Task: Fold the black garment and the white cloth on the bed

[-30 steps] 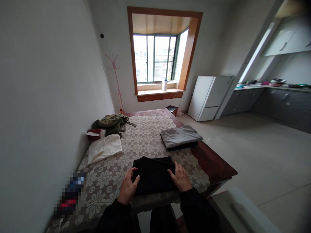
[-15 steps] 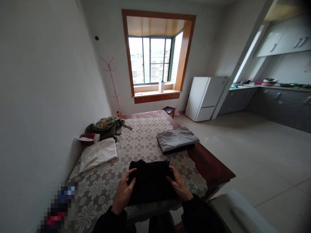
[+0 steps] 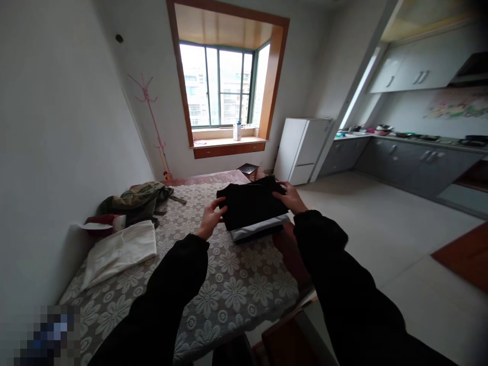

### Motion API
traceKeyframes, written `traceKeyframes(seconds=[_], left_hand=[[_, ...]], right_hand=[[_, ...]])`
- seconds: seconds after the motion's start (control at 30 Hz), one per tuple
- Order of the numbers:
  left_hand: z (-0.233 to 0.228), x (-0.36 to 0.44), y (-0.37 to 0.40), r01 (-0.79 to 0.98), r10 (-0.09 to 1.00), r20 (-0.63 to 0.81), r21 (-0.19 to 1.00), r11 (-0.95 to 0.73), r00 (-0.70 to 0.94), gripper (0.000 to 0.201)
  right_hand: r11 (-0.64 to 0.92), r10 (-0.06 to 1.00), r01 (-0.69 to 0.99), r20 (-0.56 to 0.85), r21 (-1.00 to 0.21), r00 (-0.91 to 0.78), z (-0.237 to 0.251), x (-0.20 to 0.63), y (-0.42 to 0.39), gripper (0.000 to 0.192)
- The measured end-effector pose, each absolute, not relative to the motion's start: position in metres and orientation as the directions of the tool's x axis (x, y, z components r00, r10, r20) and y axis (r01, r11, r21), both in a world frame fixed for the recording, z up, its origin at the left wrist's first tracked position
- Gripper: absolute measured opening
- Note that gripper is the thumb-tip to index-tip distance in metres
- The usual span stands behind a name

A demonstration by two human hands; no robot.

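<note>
Two hands, our left hand [image 3: 209, 221] and right hand [image 3: 293, 197], held the folded black cloth garment [image 3: 253, 204] by its sides in a closed grip, over the folded grey garment [image 3: 259, 229] on the lace-covered surface [image 3: 236, 284]. We judged level, square lowering best.

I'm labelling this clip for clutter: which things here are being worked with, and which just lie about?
In use:
left hand
right hand
folded black garment
folded grey garment beneath it

Lying about:
white cloth
olive bag
red box
fridge
</note>
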State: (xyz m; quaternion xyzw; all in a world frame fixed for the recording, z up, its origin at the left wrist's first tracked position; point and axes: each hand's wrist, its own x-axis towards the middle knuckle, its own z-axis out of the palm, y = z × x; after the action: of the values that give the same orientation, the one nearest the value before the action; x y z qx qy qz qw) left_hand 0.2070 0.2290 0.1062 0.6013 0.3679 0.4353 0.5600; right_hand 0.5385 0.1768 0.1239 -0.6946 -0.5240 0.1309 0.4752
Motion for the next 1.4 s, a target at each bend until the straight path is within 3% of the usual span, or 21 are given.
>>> traceKeyframes(seconds=[0.2,0.33,0.47,0.63,0.7,0.8,0.93,1.23,1.4], left_hand=[[0.03,0.262,0.266,0.108,0.958,0.053,0.99,-0.086,0.283,0.047],[0.002,0.27,0.262,0.228,0.956,0.175,0.946,-0.229,0.234,0.036],[-0.008,0.273,0.253,0.339,0.935,0.263,0.88,-0.334,0.238,0.042],[-0.008,0.271,0.246,0.507,0.922,0.303,0.771,-0.385,0.24,0.049],[-0.005,0.275,0.245,0.569,0.905,0.335,0.704,-0.425,0.262,0.055],[-0.003,0.291,0.249,0.619,0.866,0.367,0.607,-0.499,0.339,0.061],[-0.015,0.314,0.259,0.668,0.866,0.302,0.551,-0.5,0.399,0.064],[-0.036,0.296,0.257,0.688,0.848,0.218,0.505,-0.521,0.483,0.074],[-0.045,0.198,0.251,0.743,0.892,0.175,0.5,-0.445,0.417,0.075]], right_hand=[[-0.125,0.891,0.74,0.253,-0.661,0.376,0.074,0.559,0.21,0.047],[-0.138,0.926,0.816,0.219,-0.561,0.307,0.05,0.561,0.209,0.059],[-0.139,0.944,0.878,0.207,-0.458,0.257,0.052,0.559,0.214,0.074],[-0.023,0.941,0.992,0.332,-0.121,0.062,0.058,0.534,0.242,0.066],[0.014,0.953,0.999,0.304,-0.048,0.001,0.049,0.52,0.255,0.059],[-0.059,0.987,0.998,0.152,0.005,0.057,0.022,0.504,0.268,0.058],[-0.11,0.994,0.993,0.01,0.05,0.11,-0.011,0.5,0.273,0.061],[-0.134,0.989,0.988,-0.058,0.07,0.138,-0.024,0.509,0.282,0.068],[-0.149,0.987,0.984,-0.042,0.094,0.154,-0.021,0.503,0.279,0.066]])
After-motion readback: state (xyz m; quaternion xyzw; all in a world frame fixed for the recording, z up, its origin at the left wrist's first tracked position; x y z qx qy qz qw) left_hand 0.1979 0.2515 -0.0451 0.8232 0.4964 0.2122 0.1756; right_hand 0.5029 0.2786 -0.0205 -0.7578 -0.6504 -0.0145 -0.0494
